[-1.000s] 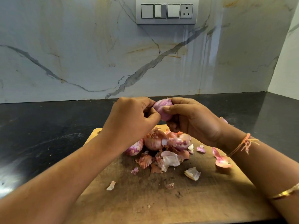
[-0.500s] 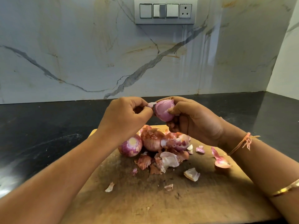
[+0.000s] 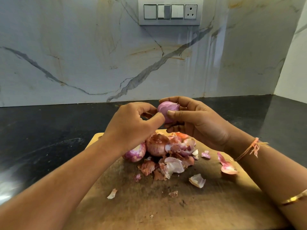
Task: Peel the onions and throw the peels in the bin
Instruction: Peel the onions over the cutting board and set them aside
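Head view: the right hand (image 3: 199, 125) clamps its curled fingers on a smooth, round purple onion (image 3: 167, 110) above the worn wooden board (image 3: 149, 205). The left hand (image 3: 132, 125) has its fingers curled and its thumb tip on the onion; whether it pinches anything cannot be told. Papery peels (image 3: 172, 165) and two more onions (image 3: 135, 152) lie on the board.

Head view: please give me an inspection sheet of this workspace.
Surface: wooden cutting board on a black countertop.
Job's things: held onion, mostly peeled; striped onion and brown-skinned onion on the board; no bin in view.
Clutter: peels piled and scattered on the board.
Hands: right hand grips the held onion above the board; left hand touches it with the thumb, pinch unclear.
Cables: nothing seen.
Surroundings: marble backsplash, switch panel.
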### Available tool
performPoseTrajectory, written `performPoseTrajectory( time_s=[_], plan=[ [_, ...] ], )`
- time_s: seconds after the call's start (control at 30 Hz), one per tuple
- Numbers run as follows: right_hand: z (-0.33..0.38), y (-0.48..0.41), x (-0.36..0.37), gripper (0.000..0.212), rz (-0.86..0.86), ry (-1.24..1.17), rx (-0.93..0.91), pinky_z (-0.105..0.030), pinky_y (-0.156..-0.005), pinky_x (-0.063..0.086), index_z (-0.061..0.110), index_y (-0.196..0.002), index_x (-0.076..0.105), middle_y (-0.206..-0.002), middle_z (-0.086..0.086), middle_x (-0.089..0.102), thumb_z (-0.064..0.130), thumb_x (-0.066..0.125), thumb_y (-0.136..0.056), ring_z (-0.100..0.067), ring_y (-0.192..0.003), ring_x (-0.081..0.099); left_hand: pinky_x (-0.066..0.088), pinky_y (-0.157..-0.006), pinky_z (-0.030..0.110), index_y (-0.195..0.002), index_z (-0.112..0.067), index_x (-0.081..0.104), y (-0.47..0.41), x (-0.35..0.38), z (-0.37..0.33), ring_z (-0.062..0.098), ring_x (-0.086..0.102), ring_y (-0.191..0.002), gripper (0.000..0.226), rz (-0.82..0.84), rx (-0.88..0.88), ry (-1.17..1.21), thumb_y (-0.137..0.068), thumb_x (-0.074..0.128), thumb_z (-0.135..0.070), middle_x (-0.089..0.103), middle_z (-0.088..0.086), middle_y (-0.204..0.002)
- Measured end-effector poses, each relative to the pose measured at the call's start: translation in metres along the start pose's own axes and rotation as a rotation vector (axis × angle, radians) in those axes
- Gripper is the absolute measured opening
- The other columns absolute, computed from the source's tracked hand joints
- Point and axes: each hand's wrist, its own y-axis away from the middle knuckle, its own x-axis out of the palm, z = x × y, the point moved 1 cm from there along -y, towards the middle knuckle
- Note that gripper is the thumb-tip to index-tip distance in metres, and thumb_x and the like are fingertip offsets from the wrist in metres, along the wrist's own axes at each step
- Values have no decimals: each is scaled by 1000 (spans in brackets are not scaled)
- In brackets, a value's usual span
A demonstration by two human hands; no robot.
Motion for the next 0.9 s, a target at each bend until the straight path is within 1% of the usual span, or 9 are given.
performPoseTrajectory(
  time_s=[0.2,0.37,0.47,0.53,0.57,0.63,0.7,0.8,0.9],
  plan=[
    [1,1,1,45,4,6,-13,-32,-81,57,12,-115,58,-109,-12,62,17,61,-70,-26,-90,63,56,-67,23,-86,-27,76,0,1,0,0,65,-72,28,-71,27,4,-73,55,-40,71,-17,-75],
    [0,1,2,49,-3,45,-44,-34,-81,56,9,-118,57,-107,-10,64,18,61,-70,-25,-89,63,54,-61,20,-91,-19,77,1,1,1,5,65,-68,18,-108,62,-62,-82,65,-29,72,-10,-77],
    [0,1,3,47,21,35,-52,-31,-79,57,8,-118,58,-109,-13,64,18,62,-72,-24,-88,63,48,-52,17,-84,-19,76,2,0,2,6,62,-60,19,-160,110,-137,-81,62,-31,70,-8,-71],
    [-1,-1,3,41,29,8,-50,-29,-75,57,8,-117,59,-109,-15,64,16,69,-79,-25,-87,63,44,-48,14,-80,-18,75,1,-2,2,5,59,-54,17,-180,128,-160,-81,61,-27,67,-8,-65],
    [-1,-2,2,39,28,-20,-46,-28,-72,57,7,-117,59,-108,-16,65,15,68,-80,-25,-84,63,40,-46,9,-79,-19,75,1,-2,2,5,57,-52,16,-182,134,-160,-82,61,-26,66,-10,-63],
    [-2,-3,0,39,9,-74,-32,-25,-65,55,6,-115,60,-104,-16,65,16,56,-78,-22,-74,62,37,-45,8,-78,-19,73,1,-2,-1,4,55,-52,15,-171,137,-145,-85,61,-24,61,-16,-60],
    [-3,-4,-1,43,-18,-98,-17,-24,-59,51,2,-115,60,-106,-21,63,18,52,-76,-18,-65,59,34,-44,7,-77,-18,71,1,-1,-1,1,52,-51,16,-161,138,-141,-88,61,-23,58,-18,-58],
    [-5,-4,-1,47,-43,-148,15,-26,-57,45,-3,-118,57,-104,-25,55,20,50,-77,-15,-60,54,31,-43,8,-76,-12,71,0,0,1,0,48,-46,22,-171,142,-166,-90,58,-24,58,-12,-56],
    [-5,-4,-1,38,-45,-252,40,-23,-54,45,1,-110,58,-98,-23,55,20,48,-79,-15,-57,51,33,-43,8,-82,-11,73,-2,-2,6,-4,50,-48,23,-185,123,-201,-91,58,-26,62,-9,-60]
  ],
)
